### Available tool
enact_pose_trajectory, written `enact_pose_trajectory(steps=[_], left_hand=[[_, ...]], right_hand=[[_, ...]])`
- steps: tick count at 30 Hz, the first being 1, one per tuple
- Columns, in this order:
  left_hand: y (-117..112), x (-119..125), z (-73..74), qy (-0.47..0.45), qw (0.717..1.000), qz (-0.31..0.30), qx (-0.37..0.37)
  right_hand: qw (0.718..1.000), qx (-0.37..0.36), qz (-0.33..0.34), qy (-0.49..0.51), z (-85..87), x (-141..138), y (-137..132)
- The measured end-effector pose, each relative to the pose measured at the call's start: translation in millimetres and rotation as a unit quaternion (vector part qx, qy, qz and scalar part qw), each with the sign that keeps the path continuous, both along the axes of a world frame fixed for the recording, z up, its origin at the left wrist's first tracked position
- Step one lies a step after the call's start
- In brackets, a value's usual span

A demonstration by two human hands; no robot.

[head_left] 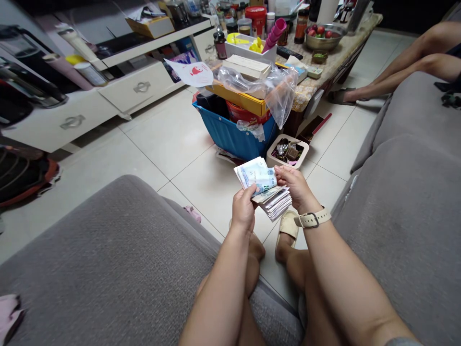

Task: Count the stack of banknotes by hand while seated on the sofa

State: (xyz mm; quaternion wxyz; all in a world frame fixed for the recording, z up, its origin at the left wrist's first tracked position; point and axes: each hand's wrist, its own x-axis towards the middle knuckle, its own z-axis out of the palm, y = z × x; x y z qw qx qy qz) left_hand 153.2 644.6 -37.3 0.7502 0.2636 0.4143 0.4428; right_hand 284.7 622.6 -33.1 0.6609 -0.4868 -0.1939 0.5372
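Observation:
A thick stack of banknotes (275, 204) is gripped in my left hand (245, 206), its thumb pressed on top. The stack is bent, with its layered edges fanning toward me. Pale blue notes (254, 174) lie folded over at the far side. My right hand (293, 185) pinches the edge of a blue note between thumb and fingers, to the right of the stack. A cream watch strap (313, 219) circles my right wrist. Both hands are above the tiled floor, between my knees and the bin.
A white-rimmed bin (305, 153) with wrappers stands beyond my hands. Behind it, a blue basket (230, 132) is piled with boxes and plastic. A cluttered table (336, 57) stands farther back. Grey sofa sections (108, 254) flank me. Another person's legs (399, 67) show at right.

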Motion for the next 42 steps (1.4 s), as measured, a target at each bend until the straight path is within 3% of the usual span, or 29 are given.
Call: enact_pose_trajectory(steps=[9,19,27,36,42], left_hand=[[-1.9,-0.7,-2.0,0.014,0.999,-0.030,0.011],[3.0,2.8,-8.9,-0.056,0.998,0.016,-0.030],[5.0,2.5,-12.5,-0.046,0.998,0.028,-0.035],[3.0,3.5,-5.1,-0.055,0.998,0.024,-0.025],[3.1,1.6,-7.3,-0.037,0.999,0.013,-0.012]], right_hand=[[0.999,-0.016,-0.009,-0.040,-0.4,4.3,-2.3],[0.999,0.009,0.002,-0.047,3.6,4.1,-4.4],[0.998,0.024,0.034,-0.046,5.7,3.7,-6.0],[0.995,0.036,0.071,-0.051,11.1,1.7,-8.3],[0.998,0.026,0.037,-0.051,8.1,4.0,-6.4]])
